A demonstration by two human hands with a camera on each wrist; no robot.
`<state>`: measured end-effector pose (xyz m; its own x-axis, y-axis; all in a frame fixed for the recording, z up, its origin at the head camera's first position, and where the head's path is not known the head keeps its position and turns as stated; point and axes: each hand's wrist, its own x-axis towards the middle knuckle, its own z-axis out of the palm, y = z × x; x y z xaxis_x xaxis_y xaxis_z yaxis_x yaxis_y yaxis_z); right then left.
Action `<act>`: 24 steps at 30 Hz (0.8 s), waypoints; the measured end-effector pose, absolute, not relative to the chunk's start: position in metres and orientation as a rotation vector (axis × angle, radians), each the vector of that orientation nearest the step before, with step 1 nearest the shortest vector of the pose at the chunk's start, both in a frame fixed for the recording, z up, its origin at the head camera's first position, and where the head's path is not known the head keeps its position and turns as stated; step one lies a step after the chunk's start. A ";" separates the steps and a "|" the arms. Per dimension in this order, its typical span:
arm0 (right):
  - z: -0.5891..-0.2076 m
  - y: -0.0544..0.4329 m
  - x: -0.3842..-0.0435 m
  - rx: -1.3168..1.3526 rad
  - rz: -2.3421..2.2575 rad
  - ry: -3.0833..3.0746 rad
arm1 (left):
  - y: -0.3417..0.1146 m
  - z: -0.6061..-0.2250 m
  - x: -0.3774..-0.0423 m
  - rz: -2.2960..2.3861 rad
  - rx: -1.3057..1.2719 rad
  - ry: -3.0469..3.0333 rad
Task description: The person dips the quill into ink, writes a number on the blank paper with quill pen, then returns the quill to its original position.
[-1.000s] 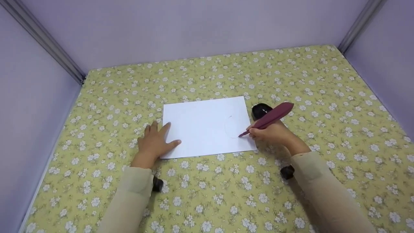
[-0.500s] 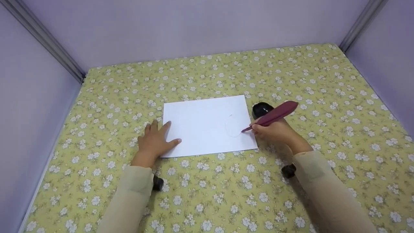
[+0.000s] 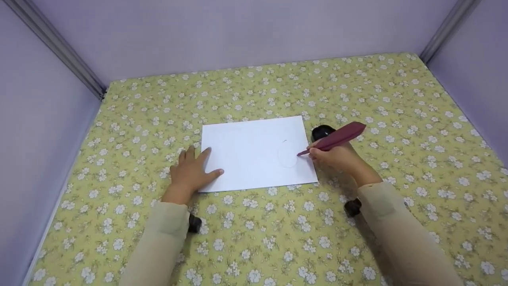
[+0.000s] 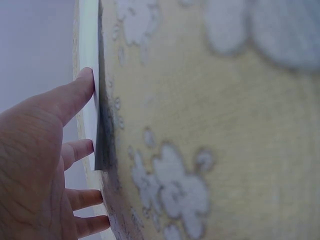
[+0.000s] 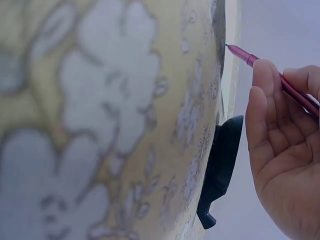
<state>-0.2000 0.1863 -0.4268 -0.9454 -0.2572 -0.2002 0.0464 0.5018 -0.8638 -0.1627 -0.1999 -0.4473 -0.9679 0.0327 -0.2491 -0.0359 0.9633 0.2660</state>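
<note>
A white sheet of paper [image 3: 246, 157] lies on the flowered cloth, with a faint curved line drawn near its right side. On its left edge rests my left hand [image 3: 189, 172], fingers spread, thumb and index fingertip on the paper. My right hand [image 3: 337, 159] pinches a maroon feather-shaped pen [image 3: 341, 136] between thumb and fingers. The pen tip meets the paper at the right end of the drawn line. In the right wrist view the slim barrel of the pen [image 5: 242, 54] points at the sheet, while the left wrist view has the left hand [image 4: 40, 135] at the paper's edge.
Just right of the paper, partly behind the pen and hand, stands a glossy black rounded object [image 3: 322, 131], perhaps a stand. Its dark side [image 5: 222, 157] appears in the right wrist view. The yellow floral tablecloth [image 3: 254, 226] runs back to pale walls [image 3: 254, 35].
My right hand has moved the pen tip slightly right and away from me, and the drawn curve has grown up its right side. The left hand stays in place.
</note>
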 end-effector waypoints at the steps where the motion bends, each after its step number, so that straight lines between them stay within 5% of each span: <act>1: -0.427 0.186 -0.201 -0.193 -1.423 2.448 | -0.200 -0.448 -0.163 0.390 -0.002 2.860; 24: -0.427 0.170 -0.212 -0.218 -1.327 2.514 | -0.199 -0.444 -0.160 0.412 -0.016 2.850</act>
